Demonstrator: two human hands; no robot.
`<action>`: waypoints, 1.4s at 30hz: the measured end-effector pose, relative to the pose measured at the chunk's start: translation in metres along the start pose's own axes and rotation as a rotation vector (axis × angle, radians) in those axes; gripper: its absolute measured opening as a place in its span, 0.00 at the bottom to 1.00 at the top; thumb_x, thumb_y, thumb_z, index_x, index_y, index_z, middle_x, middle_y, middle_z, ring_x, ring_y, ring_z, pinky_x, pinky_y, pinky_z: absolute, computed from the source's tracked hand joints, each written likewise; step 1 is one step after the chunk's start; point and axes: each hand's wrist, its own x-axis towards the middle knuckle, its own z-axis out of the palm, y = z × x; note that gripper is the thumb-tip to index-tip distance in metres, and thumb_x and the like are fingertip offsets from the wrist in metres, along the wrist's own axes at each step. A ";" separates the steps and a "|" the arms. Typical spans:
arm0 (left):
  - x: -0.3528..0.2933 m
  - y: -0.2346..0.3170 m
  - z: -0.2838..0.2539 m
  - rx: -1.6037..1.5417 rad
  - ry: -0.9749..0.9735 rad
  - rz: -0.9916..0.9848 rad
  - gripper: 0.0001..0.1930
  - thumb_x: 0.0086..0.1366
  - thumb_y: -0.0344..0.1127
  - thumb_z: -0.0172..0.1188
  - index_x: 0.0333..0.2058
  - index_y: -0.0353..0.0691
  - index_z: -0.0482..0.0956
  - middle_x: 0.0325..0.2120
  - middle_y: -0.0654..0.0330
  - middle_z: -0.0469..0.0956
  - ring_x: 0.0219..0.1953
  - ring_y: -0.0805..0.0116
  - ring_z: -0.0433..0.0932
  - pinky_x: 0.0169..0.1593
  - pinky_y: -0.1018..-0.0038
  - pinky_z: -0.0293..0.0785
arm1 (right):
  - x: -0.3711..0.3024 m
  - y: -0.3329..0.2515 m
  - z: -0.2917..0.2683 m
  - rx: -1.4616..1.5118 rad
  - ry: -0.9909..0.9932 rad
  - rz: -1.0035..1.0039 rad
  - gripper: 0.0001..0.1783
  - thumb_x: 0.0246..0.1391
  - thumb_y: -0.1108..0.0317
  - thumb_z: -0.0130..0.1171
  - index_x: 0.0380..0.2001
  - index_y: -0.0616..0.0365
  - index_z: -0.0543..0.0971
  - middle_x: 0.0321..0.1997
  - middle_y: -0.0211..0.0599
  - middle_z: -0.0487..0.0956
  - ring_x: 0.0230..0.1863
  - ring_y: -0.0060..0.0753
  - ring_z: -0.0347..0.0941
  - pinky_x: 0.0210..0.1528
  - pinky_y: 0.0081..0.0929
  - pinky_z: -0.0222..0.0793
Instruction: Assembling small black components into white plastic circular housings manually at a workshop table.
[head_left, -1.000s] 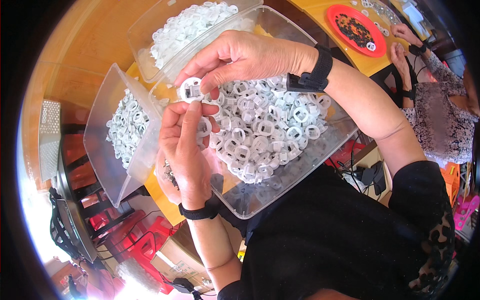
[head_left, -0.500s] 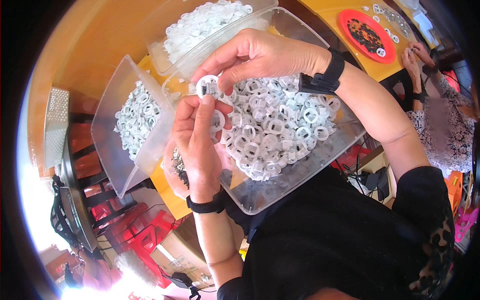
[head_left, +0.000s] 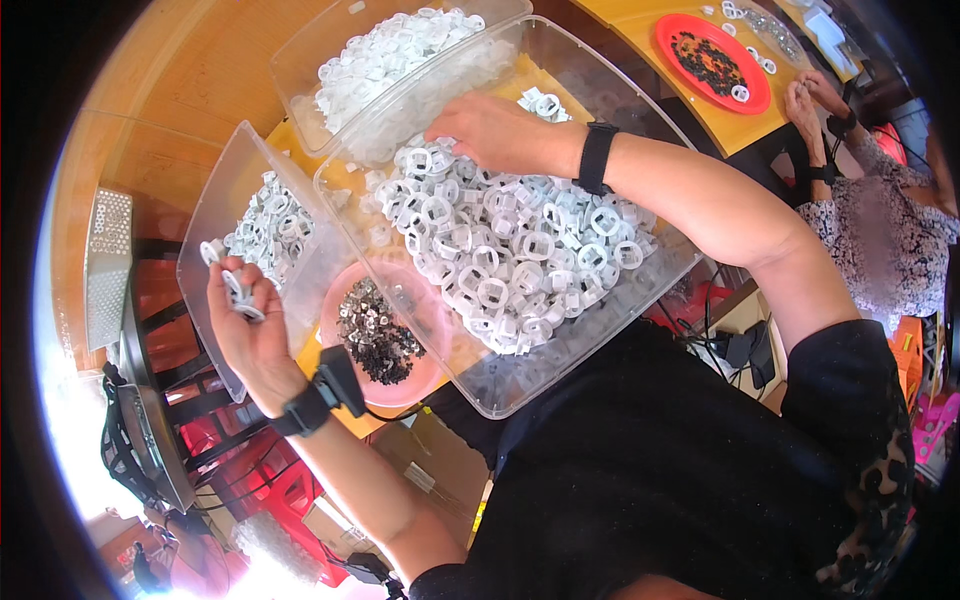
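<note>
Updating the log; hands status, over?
Left hand gripping white rings near left bin. Right hand at piled white parts, grip hidden. Both hands look unobstructed.

Over on the right there's a red plate (head_left: 742,50) with a pile of little black bits (head_left: 708,62) in it, sitting on a yellow bench (head_left: 728,132), and another person (head_left: 872,225) in a patterned top is right beside it. Below them I can see an orange crate-looking thing (head_left: 906,352) and something bright pink (head_left: 936,425), no clue what. Other side of the room: white panel full of holes (head_left: 108,265) near the wood-look wall (head_left: 190,85), red plastic stools (head_left: 290,492) lower down, and a pale see-through bundle (head_left: 270,550) half lost in the glare.
</note>
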 end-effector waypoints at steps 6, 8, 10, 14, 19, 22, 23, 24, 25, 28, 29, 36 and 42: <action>0.017 0.021 -0.016 -0.186 0.250 0.023 0.41 0.64 0.46 0.58 0.65 0.35 0.45 0.64 0.38 0.48 0.66 0.49 0.54 0.56 0.59 0.68 | 0.005 -0.001 0.011 -0.022 -0.075 0.015 0.15 0.51 0.74 0.58 0.44 0.55 0.76 0.44 0.40 0.76 0.50 0.46 0.69 0.52 0.39 0.65; 0.015 0.019 -0.015 0.049 0.216 0.112 0.45 0.63 0.57 0.55 0.65 0.34 0.42 0.65 0.45 0.42 0.69 0.52 0.40 0.68 0.51 0.43 | 0.007 -0.004 0.007 -0.012 -0.077 0.025 0.13 0.51 0.74 0.57 0.41 0.55 0.76 0.42 0.39 0.76 0.49 0.45 0.69 0.51 0.39 0.65; 0.007 0.008 0.009 0.193 0.296 0.171 0.45 0.63 0.58 0.54 0.65 0.35 0.43 0.65 0.45 0.42 0.69 0.51 0.39 0.68 0.52 0.40 | 0.007 -0.001 0.006 -0.003 -0.075 0.042 0.10 0.51 0.73 0.57 0.39 0.55 0.77 0.40 0.39 0.77 0.48 0.45 0.70 0.49 0.38 0.66; -0.014 -0.018 0.054 0.571 0.323 0.353 0.42 0.65 0.58 0.52 0.66 0.36 0.46 0.66 0.46 0.42 0.69 0.51 0.41 0.68 0.57 0.42 | 0.010 0.008 0.010 0.034 -0.027 -0.012 0.04 0.51 0.71 0.57 0.32 0.56 0.77 0.32 0.36 0.78 0.40 0.43 0.72 0.43 0.38 0.67; -0.036 -0.067 0.102 0.572 -0.065 0.185 0.20 0.68 0.38 0.52 0.54 0.32 0.68 0.49 0.54 0.74 0.48 0.63 0.76 0.49 0.73 0.72 | 0.018 -0.020 -0.021 0.188 0.204 -0.138 0.03 0.48 0.72 0.59 0.28 0.55 0.77 0.27 0.32 0.78 0.34 0.40 0.73 0.39 0.36 0.68; -0.043 -0.092 0.115 0.562 -0.094 0.040 0.25 0.67 0.38 0.54 0.58 0.30 0.61 0.52 0.51 0.70 0.49 0.65 0.75 0.50 0.72 0.71 | 0.022 -0.046 -0.044 0.145 0.481 -0.394 0.07 0.42 0.73 0.63 0.28 0.53 0.78 0.27 0.27 0.78 0.33 0.35 0.74 0.39 0.32 0.67; -0.044 -0.100 0.114 0.529 -0.109 0.046 0.24 0.68 0.36 0.54 0.58 0.30 0.62 0.51 0.51 0.71 0.48 0.66 0.75 0.51 0.72 0.71 | 0.020 -0.051 -0.048 0.097 0.521 -0.492 0.09 0.40 0.73 0.64 0.29 0.52 0.78 0.28 0.25 0.78 0.33 0.32 0.73 0.39 0.30 0.67; -0.045 -0.106 0.113 0.495 -0.133 0.043 0.23 0.68 0.35 0.53 0.58 0.31 0.63 0.51 0.52 0.72 0.48 0.67 0.75 0.51 0.72 0.71 | 0.015 -0.055 -0.054 0.043 0.563 -0.578 0.11 0.39 0.73 0.65 0.30 0.51 0.79 0.29 0.23 0.78 0.32 0.30 0.73 0.40 0.29 0.67; -0.044 -0.109 0.108 0.495 -0.128 0.051 0.23 0.68 0.35 0.53 0.58 0.31 0.63 0.51 0.52 0.72 0.48 0.67 0.75 0.51 0.72 0.71 | 0.012 -0.060 -0.059 0.015 0.489 -0.607 0.14 0.37 0.73 0.66 0.32 0.50 0.80 0.31 0.23 0.78 0.34 0.28 0.73 0.41 0.29 0.67; -0.041 -0.115 0.100 0.374 -0.175 -0.013 0.20 0.68 0.32 0.52 0.57 0.32 0.66 0.49 0.54 0.73 0.47 0.69 0.76 0.51 0.74 0.72 | 0.010 -0.064 -0.048 -0.040 0.478 -0.728 0.14 0.36 0.73 0.67 0.32 0.49 0.80 0.30 0.22 0.78 0.36 0.28 0.73 0.44 0.29 0.66; -0.041 -0.116 0.098 0.366 -0.164 -0.005 0.19 0.68 0.30 0.51 0.57 0.32 0.66 0.49 0.54 0.74 0.47 0.69 0.76 0.52 0.75 0.72 | 0.010 -0.062 -0.047 -0.062 0.448 -0.739 0.14 0.38 0.71 0.67 0.34 0.49 0.80 0.31 0.21 0.79 0.39 0.28 0.73 0.47 0.30 0.66; -0.043 -0.116 0.101 0.341 -0.140 0.050 0.21 0.68 0.25 0.48 0.60 0.32 0.63 0.51 0.53 0.73 0.52 0.66 0.75 0.56 0.74 0.71 | 0.012 -0.064 -0.050 0.227 0.375 -0.440 0.15 0.45 0.67 0.65 0.39 0.50 0.77 0.44 0.31 0.76 0.46 0.32 0.73 0.51 0.34 0.66; -0.046 -0.117 0.102 0.396 -0.168 0.076 0.27 0.67 0.22 0.46 0.64 0.35 0.55 0.53 0.52 0.72 0.54 0.66 0.72 0.58 0.73 0.68 | 0.010 -0.064 -0.048 0.402 0.201 -0.410 0.17 0.45 0.68 0.67 0.41 0.55 0.76 0.47 0.36 0.74 0.40 0.33 0.76 0.47 0.33 0.69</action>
